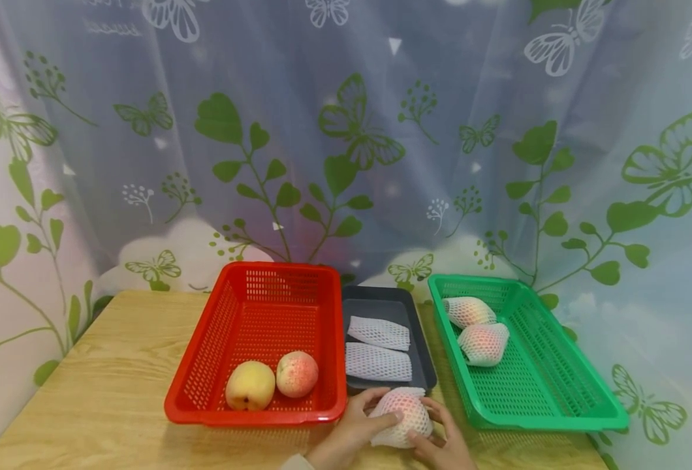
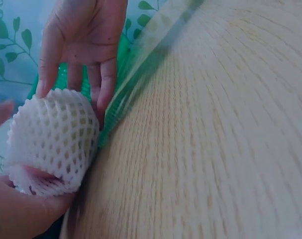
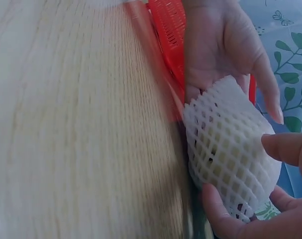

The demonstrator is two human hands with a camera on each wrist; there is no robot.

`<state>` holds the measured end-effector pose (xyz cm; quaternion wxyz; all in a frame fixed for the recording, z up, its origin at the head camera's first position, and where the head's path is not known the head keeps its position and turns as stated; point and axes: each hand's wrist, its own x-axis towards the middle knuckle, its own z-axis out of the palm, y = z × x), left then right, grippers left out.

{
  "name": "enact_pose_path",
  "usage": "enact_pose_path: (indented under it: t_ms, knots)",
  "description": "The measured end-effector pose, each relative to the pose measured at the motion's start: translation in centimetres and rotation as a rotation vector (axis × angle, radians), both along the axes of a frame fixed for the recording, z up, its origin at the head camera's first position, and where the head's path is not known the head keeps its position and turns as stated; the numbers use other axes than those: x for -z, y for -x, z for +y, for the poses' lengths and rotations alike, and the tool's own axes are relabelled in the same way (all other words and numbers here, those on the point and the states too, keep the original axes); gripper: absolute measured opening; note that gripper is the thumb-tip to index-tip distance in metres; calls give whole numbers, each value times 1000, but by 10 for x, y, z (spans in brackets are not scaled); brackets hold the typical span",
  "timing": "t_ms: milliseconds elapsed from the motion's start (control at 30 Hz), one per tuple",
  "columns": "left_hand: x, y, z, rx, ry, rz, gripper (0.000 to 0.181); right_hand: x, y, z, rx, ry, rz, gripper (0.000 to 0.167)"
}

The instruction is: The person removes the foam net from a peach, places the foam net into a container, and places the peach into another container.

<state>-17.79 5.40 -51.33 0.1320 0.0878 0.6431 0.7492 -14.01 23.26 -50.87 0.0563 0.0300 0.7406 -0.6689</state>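
The left hand [image 1: 352,421] and the right hand [image 1: 447,438] share one grip: each is opened to about the width of the wrapped fruit [image 1: 405,414] and has fingers bent about its side. The left thumb lies across the near left face of the white foam net; the right hand bears on the right face, with digits on both the near and far sides. The dark tray [image 1: 375,302] stands directly beyond the fruit, its near edge close to the fingers; the red basket [image 1: 269,333] flanks the left hand, its near right corner just beside it, and the green basket [image 1: 546,420] stands to the right of the right hand. The wrapped fruit is located between the two palms, near the front of the desk [image 1: 105,378]; whether its underside touches the desk cannot be determined, as the hands hide part of it. Count by location: in the hands, one wrapped fruit; in the tray, two foam sleeves [image 1: 378,363], lying flattened one beyond the other; in the green basket, two netted fruits [image 1: 484,344], touching each other along the left side; in the red basket, two fruits at the near end, one yellow fruit [image 1: 251,386] on the left and one pinkish-red fruit [image 1: 297,374] just beside it on the right. Containers total three: two baskets and one tray. A curtain [image 1: 381,215] printed with green leaves and butterflies hangs behind the desk.
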Motion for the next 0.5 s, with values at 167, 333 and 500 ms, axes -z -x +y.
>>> enact_pose_path:
  t_ms: [167,333,500]
  knots:
    - [2,1,-2,41,78,72,64,0,-1,1,52,-39,-36,70]
    - [6,3,-1,-25,106,106,62,0,-1,3,29,-15,-29,71]
    - [6,5,2,-93,70,111,53,3,3,5,22,5,-17,69]
